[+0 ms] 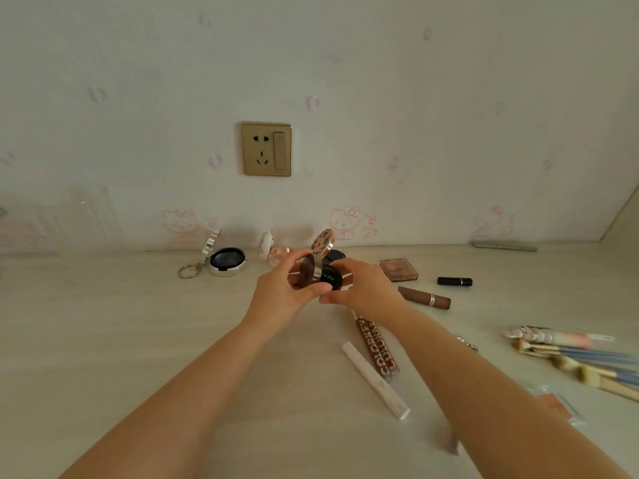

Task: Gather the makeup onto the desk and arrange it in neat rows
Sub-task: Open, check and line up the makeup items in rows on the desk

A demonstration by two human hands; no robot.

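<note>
I have both hands on one thing, a round black compact (323, 276) with its lid standing open, held just above the table (138, 340) near the back. My left hand (287, 292) curls around the lid side, thumb underneath at the front and fingers over the top. My right hand (359, 286) pinches the base from the other side, thumb tip almost meeting the left thumb. Neither hand has anything else in it.

What the next move turns on: the compact sits dead centre between the hands, and the hinge line runs roughly away from me, so the lid tips to the left. My guess is I either close it or set it down into the back row. That row lies straight ahead: a silver compact with a key ring (223, 261) to the left, a pink-and-white compact (271, 252) next to it, and a patterned-lid compact (325, 245) just behind my fingers, all open. The free gap I can't judge well; my hands cover it.

Off to the right, still loose, lie a blush palette (399, 269), a black lipstick (454, 281), a brown lipstick (425, 298), a Colorkey lip gloss (378, 349), a white stick (377, 382) and a bundle of brushes (584, 361). My right hand is nearer those.
</note>
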